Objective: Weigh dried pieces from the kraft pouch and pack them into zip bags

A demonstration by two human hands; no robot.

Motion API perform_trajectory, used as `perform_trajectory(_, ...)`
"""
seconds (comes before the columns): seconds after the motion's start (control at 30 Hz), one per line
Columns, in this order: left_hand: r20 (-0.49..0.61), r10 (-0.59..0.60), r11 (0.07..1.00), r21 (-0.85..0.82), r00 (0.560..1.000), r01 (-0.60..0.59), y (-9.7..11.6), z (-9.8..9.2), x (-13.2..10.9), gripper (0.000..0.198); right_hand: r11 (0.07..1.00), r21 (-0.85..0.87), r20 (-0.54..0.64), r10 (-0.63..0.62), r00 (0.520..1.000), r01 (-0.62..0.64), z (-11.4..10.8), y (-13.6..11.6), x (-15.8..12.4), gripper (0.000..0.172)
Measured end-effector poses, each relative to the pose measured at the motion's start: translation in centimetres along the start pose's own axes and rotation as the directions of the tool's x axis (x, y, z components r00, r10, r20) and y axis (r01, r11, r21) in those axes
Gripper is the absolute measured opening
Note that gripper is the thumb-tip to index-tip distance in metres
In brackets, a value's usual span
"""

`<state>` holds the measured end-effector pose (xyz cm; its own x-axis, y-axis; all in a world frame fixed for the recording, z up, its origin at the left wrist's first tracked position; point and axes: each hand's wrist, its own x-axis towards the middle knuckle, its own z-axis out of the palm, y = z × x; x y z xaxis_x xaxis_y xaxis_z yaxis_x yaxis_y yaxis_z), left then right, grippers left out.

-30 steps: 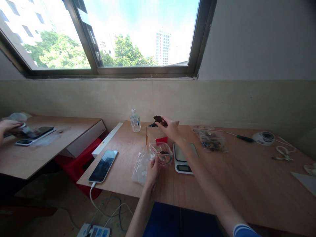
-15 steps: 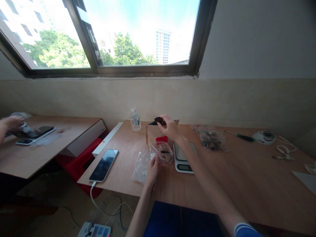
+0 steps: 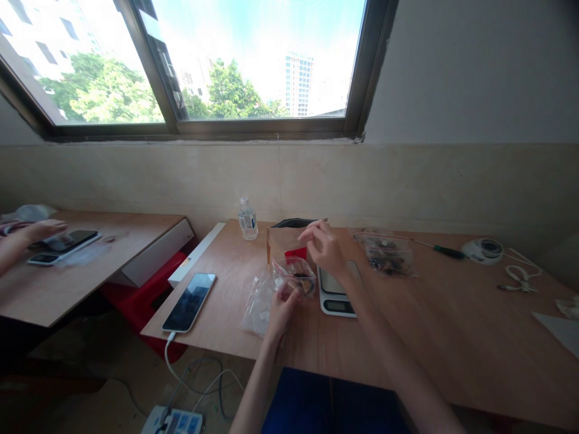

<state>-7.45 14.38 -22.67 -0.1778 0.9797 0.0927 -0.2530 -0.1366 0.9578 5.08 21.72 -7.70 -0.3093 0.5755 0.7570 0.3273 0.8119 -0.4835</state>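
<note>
the left hand [image 3: 283, 307] is pinching the clear zip bag [image 3: 307, 284] in front of the paper bag [image 3: 280, 244]; the right hand [image 3: 326, 246], loosely spread, seemingly empty, is hovering at the paper bag's front right, no longer holding a dark piece above it, apparently having released it inside

My left grip [image 3: 283, 308] pinches a clear zip bag [image 3: 292, 274], dark contents [image 3: 304, 276] inside, my right grip [image 3: 326, 250] hovers half-curled near a white scale [image 3: 332, 288], brown paper bag [image 3: 281, 244] behind, phone [image 3: 190, 302] and bottle [image 3: 247, 220] leftward on my surface [image 3: 452, 325]
</note>
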Motion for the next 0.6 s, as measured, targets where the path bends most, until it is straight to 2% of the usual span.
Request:
perform_trajectory(0.07, -0.002, 0.009, 1.000, 0.012, 1.000, -0.009, 0.2, 0.0, -0.1, 0.037, 0.998, 0.051, 0.074, 0.044, 0.996, -0.048, -0.1, -0.4, -0.9, 0.023)
perform_trajectory(0.13, 0.001, 0.014, 1.000, 0.020, 1.000, -0.014, 0.3, 0.0, -0.2, 0.033, 0.989, 0.088, 0.214, 0.095, 0.972, -0.116, 0.1, -0.4, -1.8, 0.023)
perform_trajectory(0.23, 0.035, 0.032, 0.999, 0.027, 0.999, -0.033, 0.4, 0.0, -0.2, 0.025, 0.974, 0.069, 0.418, 0.170, 0.892, -0.217, 0.6, 0.4, -2.9, 0.028)
perform_trajectory(0.37, 0.045, 0.044, 0.999, 0.022, 0.998, -0.045, 0.2, -0.1, -0.2, 0.022, 0.960, 0.008, 0.612, 0.216, 0.761, -0.279, 1.0, 2.0, -4.1, 0.035)
perform_trajectory(0.53, -0.004, -0.006, 1.000, -0.006, 1.000, 0.006, 0.1, 0.0, -0.3, 0.023, 0.960, 0.056, 0.758, 0.138, 0.638, -0.275, 0.4, 2.5, -4.4, 0.037)
perform_trajectory(0.6, -0.019, -0.021, 0.999, -0.047, 1.000, 0.020, 0.3, 0.0, -0.4, 0.024, 0.952, 0.073, 0.786, 0.129, 0.604, -0.298, 0.1, 2.7, -4.4, 0.034)
